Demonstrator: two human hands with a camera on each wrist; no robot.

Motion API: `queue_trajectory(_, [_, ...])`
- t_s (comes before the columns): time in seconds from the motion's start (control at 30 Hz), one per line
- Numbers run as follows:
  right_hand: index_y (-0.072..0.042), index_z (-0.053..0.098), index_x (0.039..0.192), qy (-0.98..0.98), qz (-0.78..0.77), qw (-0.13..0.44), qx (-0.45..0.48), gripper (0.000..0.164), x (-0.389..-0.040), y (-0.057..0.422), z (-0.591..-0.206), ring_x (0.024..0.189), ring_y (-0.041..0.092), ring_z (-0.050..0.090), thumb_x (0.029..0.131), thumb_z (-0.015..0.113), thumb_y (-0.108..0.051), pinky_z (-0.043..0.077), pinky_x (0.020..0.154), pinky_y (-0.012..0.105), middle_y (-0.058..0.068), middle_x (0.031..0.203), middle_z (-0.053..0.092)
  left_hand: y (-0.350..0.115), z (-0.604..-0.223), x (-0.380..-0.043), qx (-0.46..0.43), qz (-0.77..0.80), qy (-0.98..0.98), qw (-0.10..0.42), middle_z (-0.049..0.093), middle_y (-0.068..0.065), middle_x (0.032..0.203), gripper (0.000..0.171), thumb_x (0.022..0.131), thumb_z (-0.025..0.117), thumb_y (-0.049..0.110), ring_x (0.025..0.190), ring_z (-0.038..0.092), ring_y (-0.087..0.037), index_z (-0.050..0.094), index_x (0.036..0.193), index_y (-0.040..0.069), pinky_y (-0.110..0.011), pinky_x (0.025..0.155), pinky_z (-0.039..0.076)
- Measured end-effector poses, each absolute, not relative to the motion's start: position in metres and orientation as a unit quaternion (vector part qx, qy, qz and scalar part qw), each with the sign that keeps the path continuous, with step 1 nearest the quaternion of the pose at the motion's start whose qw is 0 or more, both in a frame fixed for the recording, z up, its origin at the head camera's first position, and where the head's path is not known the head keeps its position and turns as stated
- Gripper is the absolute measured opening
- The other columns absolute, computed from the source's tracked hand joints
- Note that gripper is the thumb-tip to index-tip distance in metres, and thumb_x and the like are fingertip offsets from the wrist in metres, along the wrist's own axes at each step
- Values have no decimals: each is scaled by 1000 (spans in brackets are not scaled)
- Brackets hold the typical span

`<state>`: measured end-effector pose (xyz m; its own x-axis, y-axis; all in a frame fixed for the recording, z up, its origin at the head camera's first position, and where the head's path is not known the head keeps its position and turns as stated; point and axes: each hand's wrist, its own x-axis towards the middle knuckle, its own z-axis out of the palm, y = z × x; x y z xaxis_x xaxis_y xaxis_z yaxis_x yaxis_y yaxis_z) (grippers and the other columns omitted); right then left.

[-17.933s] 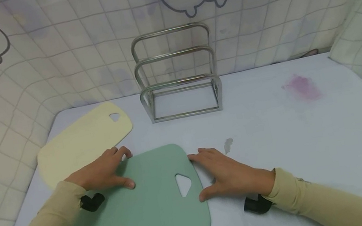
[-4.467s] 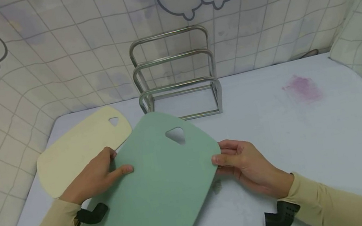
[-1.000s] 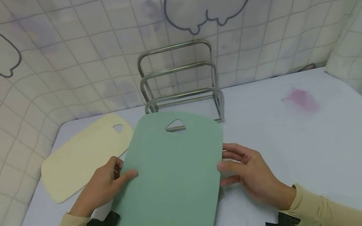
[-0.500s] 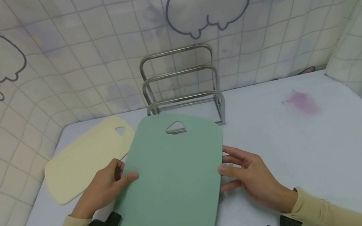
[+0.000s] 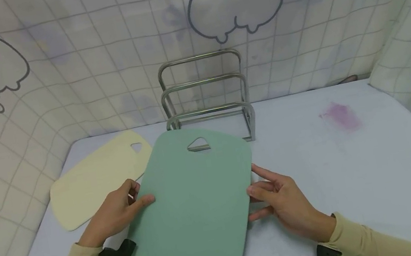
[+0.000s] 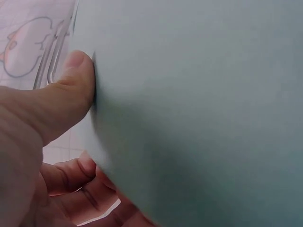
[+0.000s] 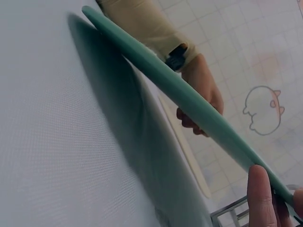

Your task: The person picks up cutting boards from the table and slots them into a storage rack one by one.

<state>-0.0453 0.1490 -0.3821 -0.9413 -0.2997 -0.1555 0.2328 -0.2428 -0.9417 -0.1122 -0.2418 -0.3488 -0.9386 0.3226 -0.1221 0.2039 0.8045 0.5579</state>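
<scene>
A green cutting board [image 5: 189, 203] with a handle hole near its top edge is tilted up off the table, its upper end toward the metal rack. My left hand [image 5: 115, 213] grips its left edge, thumb on the front face and fingers curled behind. On the opposite edge, my right hand [image 5: 287, 200] pinches the board, its thumb at the front and fingers spread along the rear. In the right wrist view the green cutting board [image 7: 175, 87] appears edge-on, raised over its shadow. The left wrist view shows the left thumb [image 6: 75, 85] pressed against the board.
Behind the board stands a metal rack [image 5: 208, 110] with several upright loops, against the patterned cloth wall [image 5: 114, 48]. A cream cutting board [image 5: 96, 180] lies flat at the left. The white table [image 5: 315, 150] bears a pink stain [image 5: 341, 115] at the right.
Earlier the green board lay low with both hands at its edges; since then it has been lifted, turned upright and tilted toward the rack. Over the last second it has hardly moved.
</scene>
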Motion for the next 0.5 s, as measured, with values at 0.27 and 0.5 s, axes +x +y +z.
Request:
queue_trajectory(0.27, [-13,21,165,603,-779,170,-22,88,-46,148,-381,96,14,77,93,70,-3,65,78,46,0,116,73,-242,-349,-112,144,284,942,111,64,-4,98,33,101,66,39,79,61,-11,56,110,8,-25,67,48])
queue_trajectory(0.5, [-15,20,166,604,-777,174,-29,89,-46,150,-382,95,16,77,93,70,-3,65,78,43,2,119,71,-242,-348,-113,152,284,940,111,67,-6,101,42,100,68,41,81,63,-13,53,124,10,-26,69,50])
